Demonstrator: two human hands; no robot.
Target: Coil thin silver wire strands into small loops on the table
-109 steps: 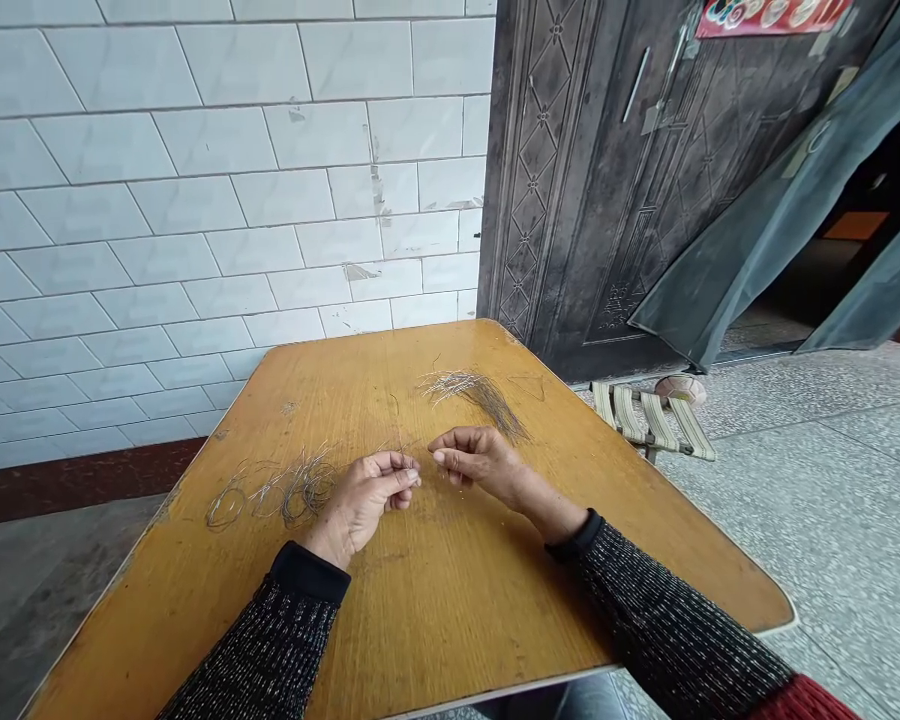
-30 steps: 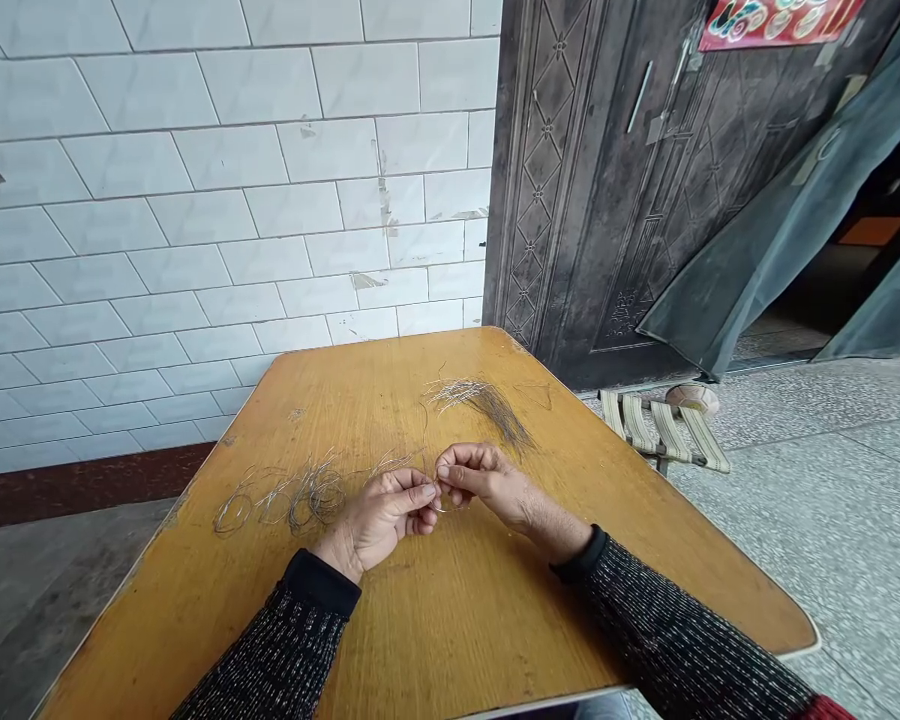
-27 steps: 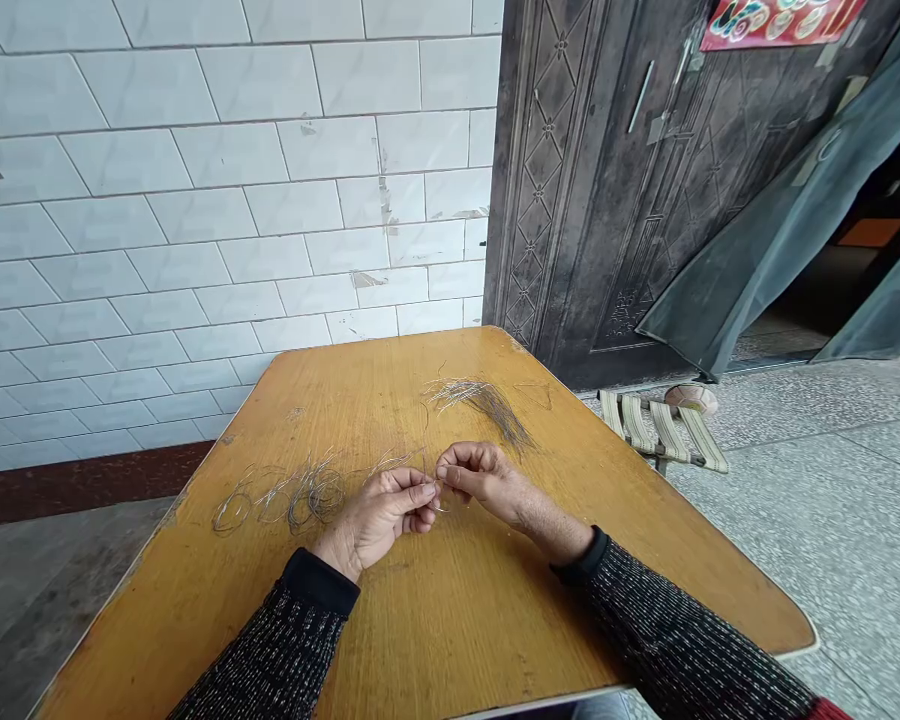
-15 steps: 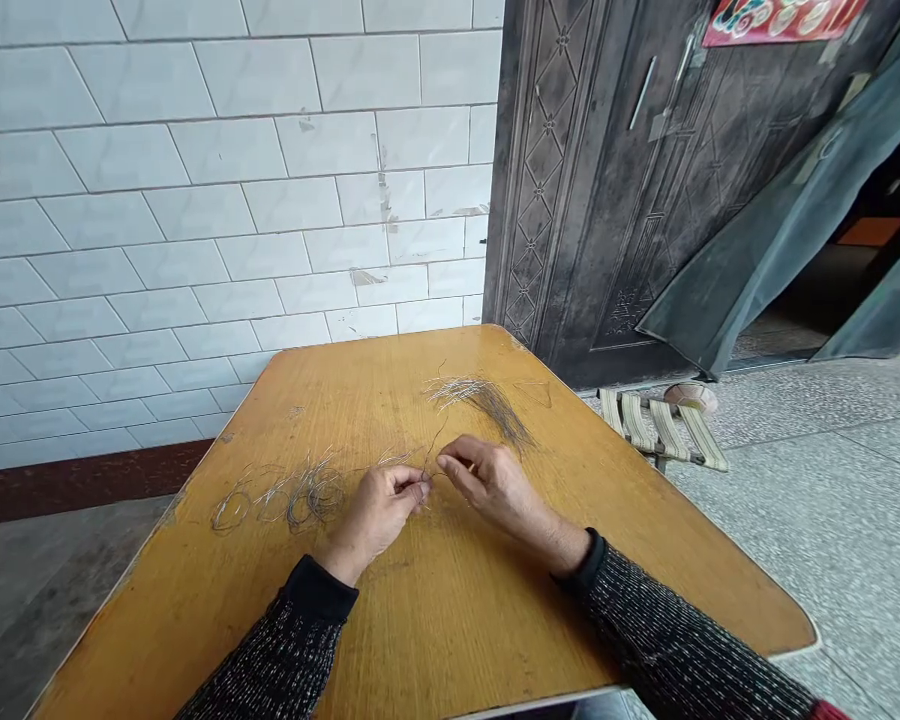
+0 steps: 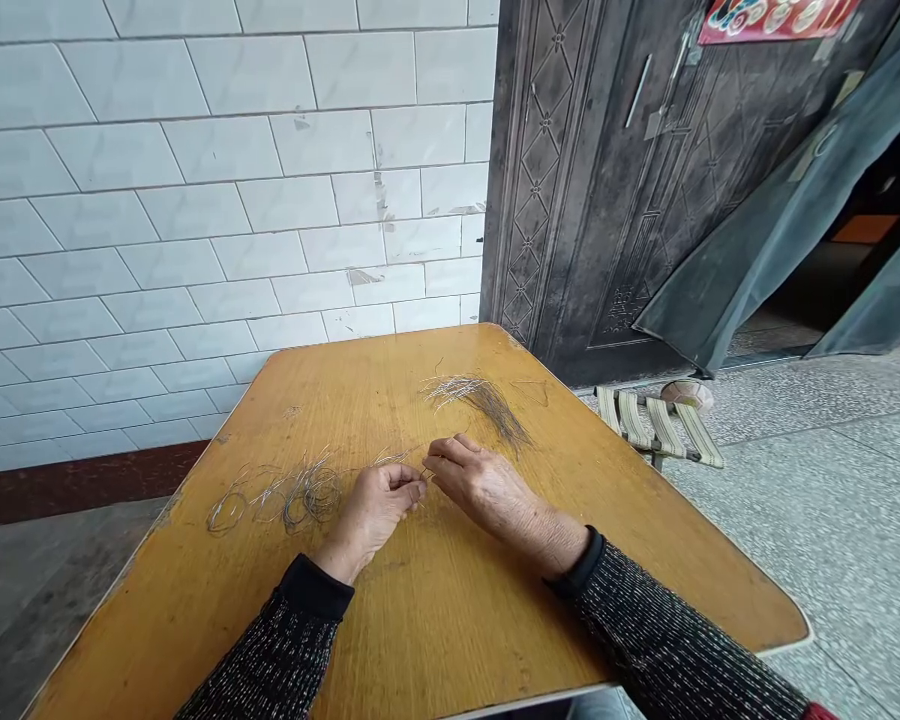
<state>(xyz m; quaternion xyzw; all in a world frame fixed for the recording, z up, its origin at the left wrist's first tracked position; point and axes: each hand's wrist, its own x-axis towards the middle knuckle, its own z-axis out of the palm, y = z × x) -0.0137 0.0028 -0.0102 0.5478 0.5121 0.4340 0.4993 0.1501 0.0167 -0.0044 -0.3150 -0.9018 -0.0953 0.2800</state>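
My left hand (image 5: 379,507) pinches a thin wire (image 5: 425,474) between thumb and fingertips, low over the middle of the table. Close against it on the right is my right hand (image 5: 487,490), palm down, its fingers drawn together on the same wire; the fingertips partly hide it. Several loose coils of thin wire (image 5: 311,498) lie to the left of my left hand. Beyond my right hand rests a loose bundle of straighter wires (image 5: 499,408), with bright ends at its left.
The yellow wooden table (image 5: 450,620) has a pale edge trim. A white tiled wall (image 5: 285,210) and a dark carved door (image 5: 570,200) stand behind it. To the right are a strap-topped folding stool (image 5: 656,425) and a grey-green curtain (image 5: 765,240).
My right hand has moved slightly left, closer to my left hand, and its fingers have turned more over the wire. The wire end that stood up between the hands is now mostly hidden.
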